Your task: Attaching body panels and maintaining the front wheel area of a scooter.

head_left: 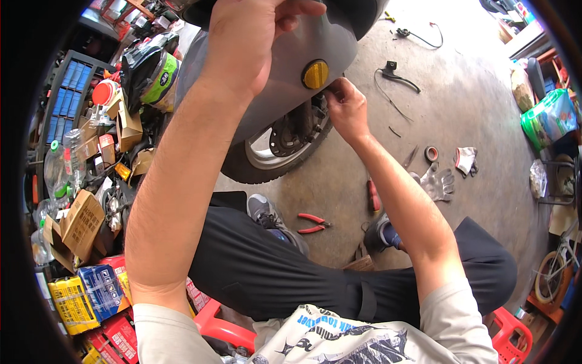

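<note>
A grey body panel of a scooter or motorbike is in front of me, with a round amber reflector on its side. Below the panel show a wheel's black tyre and a dark brake disc. My left hand is at the panel's upper part, its fingers curled and partly cut off by the frame's top. Just below the reflector, my right hand pinches at the panel's lower edge. What either hand grips is hidden.
Red-handled pliers, a tape roll, grey work gloves and a cabled lever lie on the concrete floor. Boxes and plastic bottles crowd the left. A green bag stands right. I sit on a red stool.
</note>
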{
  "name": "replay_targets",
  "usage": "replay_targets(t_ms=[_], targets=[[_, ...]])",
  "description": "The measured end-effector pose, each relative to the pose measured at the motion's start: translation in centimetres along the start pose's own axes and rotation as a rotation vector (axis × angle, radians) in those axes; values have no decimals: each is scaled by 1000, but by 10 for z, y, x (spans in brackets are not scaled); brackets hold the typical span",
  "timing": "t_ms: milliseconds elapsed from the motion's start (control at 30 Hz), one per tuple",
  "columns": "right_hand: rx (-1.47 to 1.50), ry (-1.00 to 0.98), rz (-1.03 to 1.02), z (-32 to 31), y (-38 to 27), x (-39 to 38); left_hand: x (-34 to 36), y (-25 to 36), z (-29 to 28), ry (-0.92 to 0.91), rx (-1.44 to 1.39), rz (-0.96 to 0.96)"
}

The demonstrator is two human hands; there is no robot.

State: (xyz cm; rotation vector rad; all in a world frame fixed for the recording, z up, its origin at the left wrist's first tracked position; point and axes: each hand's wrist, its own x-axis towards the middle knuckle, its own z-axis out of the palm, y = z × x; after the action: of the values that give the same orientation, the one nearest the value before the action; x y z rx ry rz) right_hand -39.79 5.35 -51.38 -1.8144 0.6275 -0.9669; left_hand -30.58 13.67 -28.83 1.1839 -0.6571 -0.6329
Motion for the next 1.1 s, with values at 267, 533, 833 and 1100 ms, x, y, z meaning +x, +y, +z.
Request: replay_targets(t_ms=[267, 533, 833, 1100], targets=[[-11, 146, 19, 19, -1, 3, 1, -1, -1, -22, 22, 47], [-269, 199, 17, 26, -5, 3, 3, -4, -5, -46, 21, 51], [-172, 204, 77, 27, -7, 3, 1, -5, -1, -35, 40, 79], [-397, 109, 82, 28, -11, 5, 3, -6, 4, 0, 47, 102]])
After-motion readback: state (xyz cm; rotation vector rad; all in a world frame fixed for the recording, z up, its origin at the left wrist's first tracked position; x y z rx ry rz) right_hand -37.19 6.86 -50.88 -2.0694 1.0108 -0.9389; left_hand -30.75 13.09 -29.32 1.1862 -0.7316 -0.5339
